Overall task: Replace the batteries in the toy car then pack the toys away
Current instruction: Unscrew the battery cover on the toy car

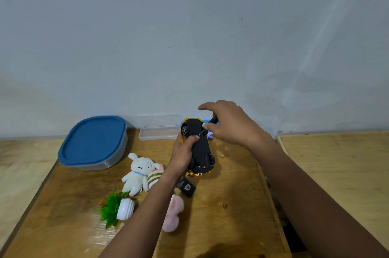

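The yellow toy car (200, 148) is turned upside down, its black underside facing up. My left hand (182, 154) grips it from the left, thumb across the underside. My right hand (227, 125) pinches a small black-handled screwdriver (212, 121), whose thin tip points at the underside near the thumb. Small batteries (210, 135) lie on the table just right of the car. A black battery cover or small remote (187, 187) lies in front of the car.
A grey container with a blue lid (94, 142) stands at the back left. Next to it is a clear plastic case (160, 128). A white plush (137, 172), a striped plush (152, 177), a pink plush (172, 213) and a toppled potted plant (116, 208) lie on the wooden table (231, 205).
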`<control>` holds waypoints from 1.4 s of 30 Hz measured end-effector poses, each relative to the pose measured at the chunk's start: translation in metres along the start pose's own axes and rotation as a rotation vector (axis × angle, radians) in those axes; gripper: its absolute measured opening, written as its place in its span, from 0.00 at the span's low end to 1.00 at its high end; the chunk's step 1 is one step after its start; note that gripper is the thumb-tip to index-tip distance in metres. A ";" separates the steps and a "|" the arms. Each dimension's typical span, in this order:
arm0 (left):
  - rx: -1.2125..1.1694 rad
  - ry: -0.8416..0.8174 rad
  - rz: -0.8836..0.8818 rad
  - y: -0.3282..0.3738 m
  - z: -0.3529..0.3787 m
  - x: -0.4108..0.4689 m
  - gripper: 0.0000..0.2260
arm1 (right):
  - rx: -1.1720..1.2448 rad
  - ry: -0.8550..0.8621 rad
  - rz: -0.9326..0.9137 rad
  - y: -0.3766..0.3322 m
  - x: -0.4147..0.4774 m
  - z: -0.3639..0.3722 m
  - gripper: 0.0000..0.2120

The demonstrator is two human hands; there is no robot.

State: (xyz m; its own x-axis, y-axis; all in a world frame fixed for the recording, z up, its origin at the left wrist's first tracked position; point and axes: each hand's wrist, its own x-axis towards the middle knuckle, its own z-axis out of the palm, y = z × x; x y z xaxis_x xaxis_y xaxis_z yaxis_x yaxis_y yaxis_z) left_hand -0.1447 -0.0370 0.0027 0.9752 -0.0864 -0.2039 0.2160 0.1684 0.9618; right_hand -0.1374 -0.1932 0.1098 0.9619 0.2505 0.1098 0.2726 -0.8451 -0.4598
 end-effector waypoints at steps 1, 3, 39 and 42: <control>0.004 0.001 -0.001 -0.001 -0.001 0.000 0.10 | -0.051 0.011 0.037 0.001 0.000 0.002 0.21; 0.003 0.001 -0.007 -0.002 -0.002 0.000 0.09 | -0.131 0.037 0.107 0.005 0.001 0.005 0.20; -0.037 0.013 -0.006 0.002 -0.002 -0.005 0.10 | 0.005 -0.014 -0.057 0.000 -0.003 -0.001 0.30; -0.017 0.011 0.006 0.002 -0.002 -0.005 0.10 | -0.135 0.016 -0.020 0.001 -0.003 0.000 0.25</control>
State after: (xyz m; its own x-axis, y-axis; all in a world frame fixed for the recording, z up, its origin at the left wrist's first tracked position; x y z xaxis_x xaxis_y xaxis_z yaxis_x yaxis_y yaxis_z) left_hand -0.1488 -0.0346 0.0055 0.9769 -0.0749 -0.2000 0.2107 0.1854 0.9598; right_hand -0.1403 -0.1951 0.1087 0.9561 0.2616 0.1325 0.2915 -0.8962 -0.3344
